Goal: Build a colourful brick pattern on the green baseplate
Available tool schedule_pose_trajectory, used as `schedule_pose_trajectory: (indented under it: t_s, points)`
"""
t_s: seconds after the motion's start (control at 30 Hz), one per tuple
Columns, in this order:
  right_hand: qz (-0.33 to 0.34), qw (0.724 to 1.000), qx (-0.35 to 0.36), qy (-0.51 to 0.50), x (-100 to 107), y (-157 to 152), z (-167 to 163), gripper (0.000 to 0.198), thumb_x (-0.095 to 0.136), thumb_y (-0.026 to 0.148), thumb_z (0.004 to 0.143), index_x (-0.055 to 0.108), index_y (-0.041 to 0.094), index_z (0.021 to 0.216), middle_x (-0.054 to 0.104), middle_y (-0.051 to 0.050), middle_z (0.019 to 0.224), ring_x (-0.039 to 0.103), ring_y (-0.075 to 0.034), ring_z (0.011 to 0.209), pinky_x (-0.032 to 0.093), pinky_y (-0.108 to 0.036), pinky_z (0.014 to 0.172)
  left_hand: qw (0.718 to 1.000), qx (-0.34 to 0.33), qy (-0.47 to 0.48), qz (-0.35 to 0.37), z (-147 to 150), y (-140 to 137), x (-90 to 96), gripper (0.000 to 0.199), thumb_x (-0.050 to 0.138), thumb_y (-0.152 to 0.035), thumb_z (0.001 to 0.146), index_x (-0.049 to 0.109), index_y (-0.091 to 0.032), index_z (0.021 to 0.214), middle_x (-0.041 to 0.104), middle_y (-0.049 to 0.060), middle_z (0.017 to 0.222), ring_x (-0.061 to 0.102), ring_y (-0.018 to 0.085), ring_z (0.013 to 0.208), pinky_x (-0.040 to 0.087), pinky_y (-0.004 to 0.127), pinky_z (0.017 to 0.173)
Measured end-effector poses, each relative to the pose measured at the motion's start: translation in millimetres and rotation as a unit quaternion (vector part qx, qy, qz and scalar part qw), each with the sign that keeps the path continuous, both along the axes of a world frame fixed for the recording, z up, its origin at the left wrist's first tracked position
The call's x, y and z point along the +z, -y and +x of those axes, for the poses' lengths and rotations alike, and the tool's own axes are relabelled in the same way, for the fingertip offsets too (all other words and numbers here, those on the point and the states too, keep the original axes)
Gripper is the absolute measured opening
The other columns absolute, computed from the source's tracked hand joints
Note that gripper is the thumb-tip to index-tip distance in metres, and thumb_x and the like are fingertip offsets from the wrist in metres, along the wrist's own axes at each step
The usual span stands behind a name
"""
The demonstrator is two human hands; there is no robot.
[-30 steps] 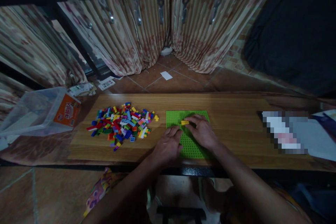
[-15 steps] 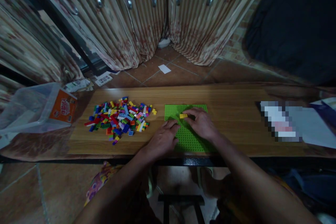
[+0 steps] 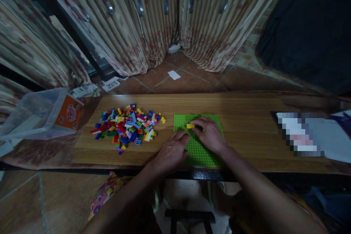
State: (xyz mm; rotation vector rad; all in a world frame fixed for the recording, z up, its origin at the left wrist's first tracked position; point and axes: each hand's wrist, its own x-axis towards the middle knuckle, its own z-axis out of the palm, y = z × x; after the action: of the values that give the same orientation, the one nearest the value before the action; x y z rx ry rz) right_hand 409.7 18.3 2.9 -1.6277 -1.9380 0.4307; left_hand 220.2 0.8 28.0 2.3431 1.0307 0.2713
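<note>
Brick (image 3: pixel 190 126): yellow. Studded baseplate (image 3: pixel 201 155): bright green. Loose bricks (image 3: pixel 128 126): mixed red, blue, yellow, green, white, orange, purple. Tabletop (image 3: pixel 252 131): mid-brown, lengthwise wood-grain streaks; front edge (image 3: pixel 197 175) black. Tub (image 3: pixel 38 117): clear; label (image 3: pixel 70 113) orange, pale lettering. Curtains (image 3: pixel 131 36): cream-and-brown vertical stripes, reddish blotches towards hem. Floor (image 3: pixel 20 201): reddish-brown tiles, paler grout lines.

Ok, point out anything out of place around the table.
A loose white sheet lies alone on the tiled floor beyond the table, perhaps dropped. Nothing odd stands out at the green baseplate, where the right hand holds a yellow brick.
</note>
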Motion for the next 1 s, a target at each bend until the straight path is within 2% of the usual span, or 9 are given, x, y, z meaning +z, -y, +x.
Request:
schedule_pose_trajectory:
  t_s: [0.17,0.37,0.43,0.63,1.0]
  points:
    - [0.01,1.0,-0.009,-0.002,-2,-3,-2,0.018,0.056,0.022,0.085,0.07,0.024,0.097,0.068,-0.005,0.094,0.058,-0.023,0.095,0.041,-0.039,0.089,0.999,0.032,0.022,-0.009,-1,-1,-0.5,0.05,0.06,-0.014,0.078,0.049,-0.019,0.126,0.048,0.009,0.136,0.042,0.025,0.13,0.037,0.042,0.111]
    - [0.006,1.0,-0.013,0.003,0,-4,-6,0.018,0.057,0.021,0.085,0.07,0.024,0.096,0.067,-0.006,0.094,0.057,-0.023,0.095,0.041,-0.039,0.088,0.989,0.146,0.004,0.012,-5,-16,8.1,0.038,0.053,-0.014,0.085,0.052,-0.017,0.123,0.057,0.011,0.126,0.055,0.023,0.117,0.045,0.037,0.101]
    - [0.007,1.0,-0.013,0.009,0,-4,-7,0.017,0.058,0.021,0.084,0.07,0.024,0.096,0.067,-0.006,0.093,0.057,-0.023,0.094,0.041,-0.04,0.088,0.986,0.165,0.005,0.023,-7,-22,11.4,0.034,0.051,-0.012,0.085,0.055,-0.016,0.119,0.058,0.011,0.124,0.057,0.022,0.112,0.046,0.037,0.098]
    - [0.01,1.0,-0.009,0.018,0,-2,-7,0.017,0.059,0.021,0.082,0.07,0.024,0.094,0.066,-0.005,0.092,0.057,-0.023,0.093,0.042,-0.04,0.086,0.985,0.171,-0.002,0.033,-7,-31,13.0,0.03,0.052,-0.01,0.083,0.058,-0.013,0.112,0.062,0.01,0.111,0.06,0.022,0.102,0.048,0.036,0.094]
    - [-0.001,1.0,0.006,0.018,1,-1,-6,0.015,0.059,0.025,0.084,0.07,0.024,0.094,0.066,-0.006,0.093,0.057,-0.023,0.093,0.04,-0.04,0.088,0.988,0.153,-0.008,0.034,-4,-31,3.5,0.035,0.053,-0.011,0.083,0.057,-0.016,0.118,0.057,0.01,0.123,0.057,0.023,0.112,0.046,0.035,0.099]
